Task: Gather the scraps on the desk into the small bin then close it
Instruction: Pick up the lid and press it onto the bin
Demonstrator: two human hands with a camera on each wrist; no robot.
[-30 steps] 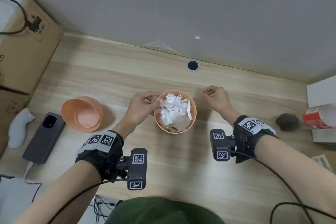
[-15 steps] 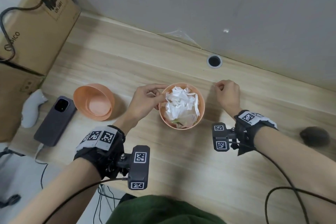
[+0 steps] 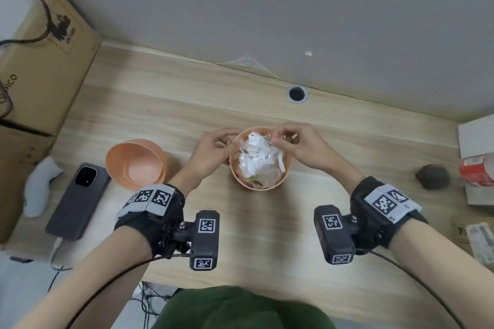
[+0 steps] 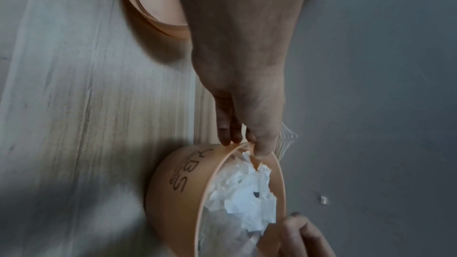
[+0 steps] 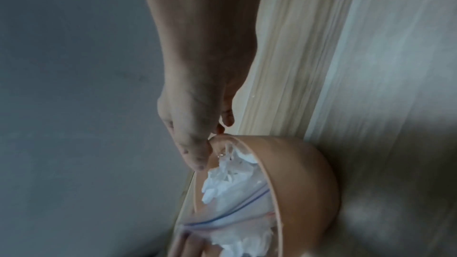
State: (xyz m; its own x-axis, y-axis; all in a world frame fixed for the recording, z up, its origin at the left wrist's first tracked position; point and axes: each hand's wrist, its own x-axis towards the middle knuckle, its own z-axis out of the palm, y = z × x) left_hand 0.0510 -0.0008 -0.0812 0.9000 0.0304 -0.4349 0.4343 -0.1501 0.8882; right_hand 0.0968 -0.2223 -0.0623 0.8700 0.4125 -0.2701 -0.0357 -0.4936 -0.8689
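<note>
A: We are looking down at the small bin (image 3: pixel 259 168) standing in the middle of the desk (image 3: pixel 267 235), heaped with white paper scraps (image 3: pixel 258 153), and both hands are working at its rim.

B: The left hand (image 3: pixel 213 152) is pinching the near-left edge, thumb inside and fingers outside, as the left wrist view shows. The right hand (image 3: pixel 302 145) is pinching a small, shiny clear bit (image 5: pixel 226 152) just over the far rim.

A: So we are judging this as the tail end of gathering: a last scrap is going in while the left hand is steadying the bin.

B: And the lid (image 3: pixel 135 163) is lying upside down on the desk, well left of the bin, beside a dark phone (image 3: pixel 77 199). Nobody is touching it.

A: Next, we are thinking the right fingertips need to let go over the heap, not outside the wall. The paper is sitting proud of the rim, so it probably wants pressing down.

B: Then the lid needs fetching, flipping and seating squarely. Otherwise we are risking strips caught under its edge.
</note>
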